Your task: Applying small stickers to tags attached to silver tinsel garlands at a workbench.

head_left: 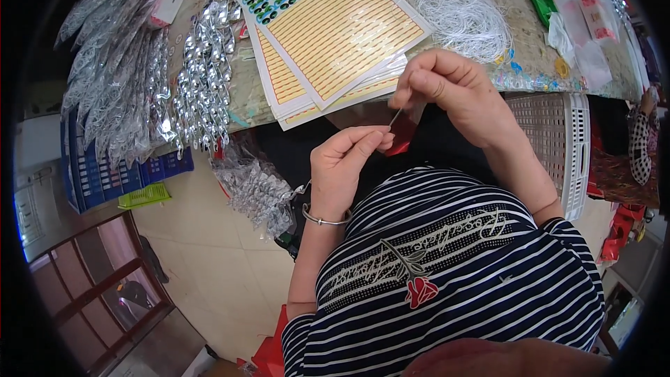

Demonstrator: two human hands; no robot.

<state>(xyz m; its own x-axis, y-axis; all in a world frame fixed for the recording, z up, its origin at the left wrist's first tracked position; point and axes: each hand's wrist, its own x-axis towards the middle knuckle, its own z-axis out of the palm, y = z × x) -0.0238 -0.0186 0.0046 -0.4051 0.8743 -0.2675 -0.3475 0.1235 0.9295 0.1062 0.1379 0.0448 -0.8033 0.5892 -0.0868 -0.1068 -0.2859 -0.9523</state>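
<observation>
In front of my chest, my left hand [342, 160] has thumb and forefinger pinched together at the edge of a small, shiny red piece [402, 137], which looks like foil or plastic film. A thin, pale sliver rises from that pinch. My right hand [457, 91] is just above and to the right, its fingers curled into a pinch and slightly blurred. What those fingertips hold, if anything, I cannot make out. Beyond the hands, sticker sheets [342, 24] with blue-green eye shapes and yellow rows lie stacked on the table. A tangle of white string [460, 17] is to their right.
Silvery wrapped pieces [115, 63] pile along the table's left side, beside strands of shiny silver pieces [202, 70]. Below the table edge stand a blue crate [98, 167] and a white crate [574, 146]. A bag of silvery pieces [258, 192] hangs near my left forearm.
</observation>
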